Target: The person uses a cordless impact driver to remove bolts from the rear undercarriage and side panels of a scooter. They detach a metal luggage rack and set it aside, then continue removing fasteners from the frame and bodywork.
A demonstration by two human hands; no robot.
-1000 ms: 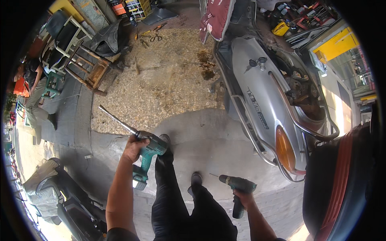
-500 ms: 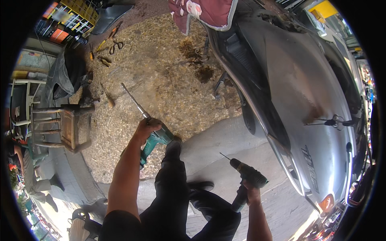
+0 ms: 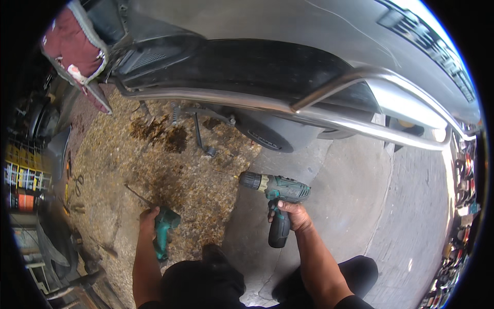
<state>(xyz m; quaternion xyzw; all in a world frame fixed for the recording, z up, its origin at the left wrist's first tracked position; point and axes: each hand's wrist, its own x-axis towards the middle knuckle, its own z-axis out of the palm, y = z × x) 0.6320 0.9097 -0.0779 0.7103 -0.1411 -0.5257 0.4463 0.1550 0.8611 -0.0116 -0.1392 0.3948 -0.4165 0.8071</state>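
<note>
My right hand (image 3: 297, 215) is closed round the handle of a green-and-black cordless drill (image 3: 289, 189). Its chuck points left, with a thin drill bit (image 3: 224, 172) sticking out below the scooter's side. Over to the left, my left hand (image 3: 148, 219) grips the front end of a second green power driver (image 3: 163, 229). A long, thin shaft (image 3: 136, 194) extends from it toward the far left. Across the far side stands a silver motor scooter (image 3: 288, 26) with a metal guard rail (image 3: 267, 105). Both tools are apart from the scooter.
A side stand (image 3: 199, 136) and wheel (image 3: 262, 135) show under the scooter. Maroon patterned fabric (image 3: 77, 46) hangs at the far left. Scissors (image 3: 78, 185) and other hand tools lie on the pebbled floor, which has dark stains (image 3: 175, 138). Grey concrete (image 3: 339, 180) lies to the right.
The view has turned right, bringing the scooter across the top. My right hand has brought the drill forward, now level and pointing left. My left hand still holds the driver.
</note>
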